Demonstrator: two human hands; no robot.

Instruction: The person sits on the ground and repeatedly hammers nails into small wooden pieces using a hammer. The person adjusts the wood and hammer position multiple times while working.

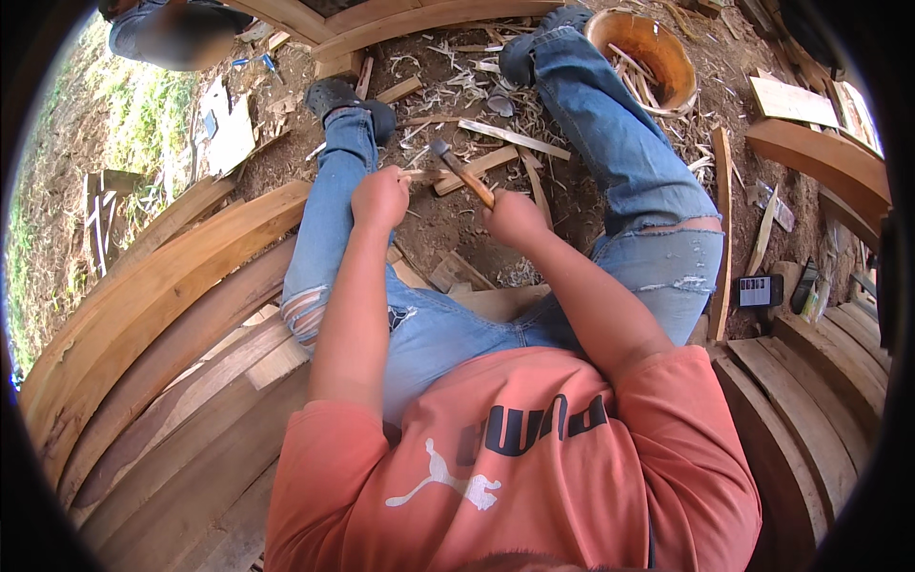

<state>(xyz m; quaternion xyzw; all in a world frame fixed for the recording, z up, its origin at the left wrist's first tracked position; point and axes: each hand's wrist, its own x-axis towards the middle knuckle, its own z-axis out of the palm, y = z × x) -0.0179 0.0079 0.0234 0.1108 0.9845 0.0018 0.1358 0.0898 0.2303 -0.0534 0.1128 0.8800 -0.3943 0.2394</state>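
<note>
My right hand (516,220) is wrapped round the wooden handle of a hammer (467,179). Its dark metal head points up and away, above the ground between my knees. Just left of it, my left hand (380,197) is closed on a short, pale piece of wood (426,175) that sticks out to the right from the fingers. That piece's far end comes close to the hammer; whether they touch I cannot tell. Beneath both hands lie a wooden block (477,171) and a pale strip of wood (515,138) on the soil.
Wood shavings litter the dirt around my shoes. An orange-brown bucket (598,38) holding wood strips stands beyond my right leg. Curved boards (181,253) are stacked at left, more planks at right. A phone (760,291) lies at right. Another person (176,36) is at the far left.
</note>
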